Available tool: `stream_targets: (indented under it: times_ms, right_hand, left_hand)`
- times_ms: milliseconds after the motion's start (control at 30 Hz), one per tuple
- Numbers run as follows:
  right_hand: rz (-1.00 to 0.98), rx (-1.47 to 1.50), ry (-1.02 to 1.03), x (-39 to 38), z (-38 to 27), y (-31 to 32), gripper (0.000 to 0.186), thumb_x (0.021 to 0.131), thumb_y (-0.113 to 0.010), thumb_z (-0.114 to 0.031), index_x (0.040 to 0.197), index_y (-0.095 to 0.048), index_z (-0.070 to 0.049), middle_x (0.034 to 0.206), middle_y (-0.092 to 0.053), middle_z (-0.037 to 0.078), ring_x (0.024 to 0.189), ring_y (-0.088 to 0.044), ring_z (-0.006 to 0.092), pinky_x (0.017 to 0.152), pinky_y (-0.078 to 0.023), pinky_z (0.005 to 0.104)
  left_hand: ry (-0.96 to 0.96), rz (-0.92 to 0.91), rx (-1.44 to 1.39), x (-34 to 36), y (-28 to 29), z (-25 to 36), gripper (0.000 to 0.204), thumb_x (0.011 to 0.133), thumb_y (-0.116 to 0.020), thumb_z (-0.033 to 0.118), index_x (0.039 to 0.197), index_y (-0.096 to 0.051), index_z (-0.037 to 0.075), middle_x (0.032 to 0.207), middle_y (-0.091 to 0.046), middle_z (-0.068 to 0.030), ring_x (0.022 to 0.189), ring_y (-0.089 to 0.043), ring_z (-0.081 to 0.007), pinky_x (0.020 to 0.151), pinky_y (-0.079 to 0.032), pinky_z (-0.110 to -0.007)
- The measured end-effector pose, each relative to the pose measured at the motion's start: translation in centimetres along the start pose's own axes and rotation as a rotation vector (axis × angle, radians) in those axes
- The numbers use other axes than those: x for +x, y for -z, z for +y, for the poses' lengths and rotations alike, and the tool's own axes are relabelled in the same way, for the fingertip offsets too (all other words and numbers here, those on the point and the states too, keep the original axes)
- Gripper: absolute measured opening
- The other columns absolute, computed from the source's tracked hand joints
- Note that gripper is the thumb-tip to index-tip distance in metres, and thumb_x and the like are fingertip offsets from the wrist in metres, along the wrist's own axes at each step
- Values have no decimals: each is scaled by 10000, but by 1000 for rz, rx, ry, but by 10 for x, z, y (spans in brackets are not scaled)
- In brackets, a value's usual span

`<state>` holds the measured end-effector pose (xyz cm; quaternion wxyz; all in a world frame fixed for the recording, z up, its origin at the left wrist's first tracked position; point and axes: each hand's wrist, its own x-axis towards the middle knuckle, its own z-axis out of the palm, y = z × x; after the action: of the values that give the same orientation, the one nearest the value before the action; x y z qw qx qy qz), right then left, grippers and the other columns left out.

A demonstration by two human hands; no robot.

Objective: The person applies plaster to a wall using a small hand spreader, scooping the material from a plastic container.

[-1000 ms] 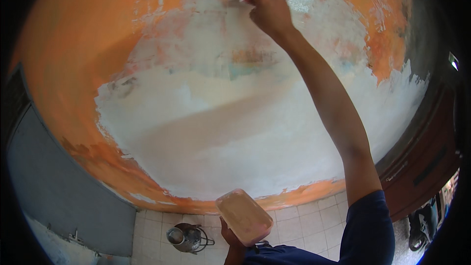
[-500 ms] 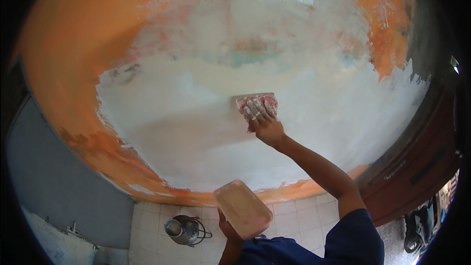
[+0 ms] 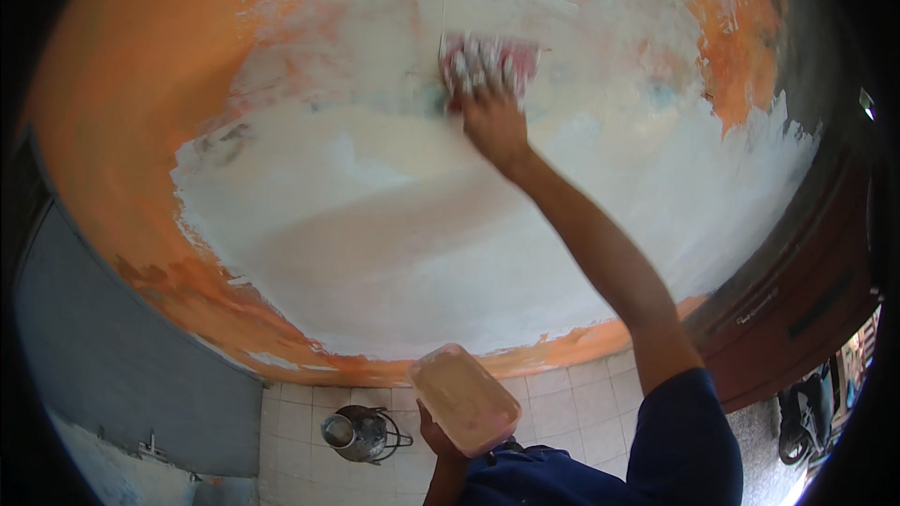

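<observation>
Stretched out ahead, my right hand point(image 3: 494, 117) presses a flat reddish spreader point(image 3: 527, 56) against the wall. White paste is smeared over the spreader and my fingers. The tool lies at the upper part of a broad whitish coat point(image 3: 394, 234), where the surface turns patchy over old orange paint point(image 3: 141, 103). Close to my body, my left hand point(image 3: 439, 438) grips a pinkish rectangular tub point(image 3: 497, 440) from its left side. Beige material shows across the tub; most of the left fingers are hidden by it.
On the tiled floor point(image 3: 291, 436) at lower left stands a dark, smeared metal pot-like vessel point(image 3: 361, 433). A grey panel point(image 3: 141, 347) is at the left, a dark red door-like panel point(image 3: 787, 328) at the right. A motorbike point(image 3: 799, 422) shows at the far lower right.
My right hand has swept the spreader upward along the wall, from the smooth whitish area into the patchy zone. The tub in my left hand stays nearly in place.
</observation>
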<state>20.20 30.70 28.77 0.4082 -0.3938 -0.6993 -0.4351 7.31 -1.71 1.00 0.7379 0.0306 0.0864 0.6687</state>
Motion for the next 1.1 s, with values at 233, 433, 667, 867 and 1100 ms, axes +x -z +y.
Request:
stream_targets:
  times_ms: [233,433,667,867,1100]
  right_hand:
    - [-362,305,-85,-214,-82,-12,606,789,-649,-188,1316,-433,21,1430,-360,212,1355,-305,365,1102,-232,544]
    - [-171,396,-18,-171,-66,46,756,705,-701,-165,1379,-388,-32,1465,-316,183,1369,-286,357,1118,-221,532]
    - [78,141,-130,-21,30,36,651,762,-579,-26,1380,-375,-2,1442,-347,203,1361,-288,371,1096,-229,544]
    - [-73,165,-110,-165,-12,-22,698,648,-561,73,1333,-460,-10,1426,-381,219,1333,-355,364,1105,-221,535]
    - [-419,606,-321,-250,-58,25,616,699,-577,45,1304,-469,19,1298,-502,208,1218,-470,329,958,-415,471]
  left_hand:
    - [-23,-31,35,-6,-3,-4,593,941,-315,486,1371,-352,80,1279,-490,-159,1140,-527,-356,947,-448,-528]
    - [-128,-27,40,-13,-24,6,634,936,-288,534,1387,-339,91,1297,-476,-162,1169,-505,-350,959,-433,-527]
    - [-74,-72,42,-8,-2,0,654,937,-278,569,1373,-350,87,1267,-493,-166,1137,-525,-347,921,-462,-520]
    - [-70,-56,54,2,13,1,631,904,-358,502,1386,-339,95,1307,-468,-140,1164,-505,-357,960,-428,-533]
    - [-98,-71,66,0,-9,2,608,928,-337,508,1381,-356,102,1296,-483,-136,1140,-526,-340,965,-434,-508]
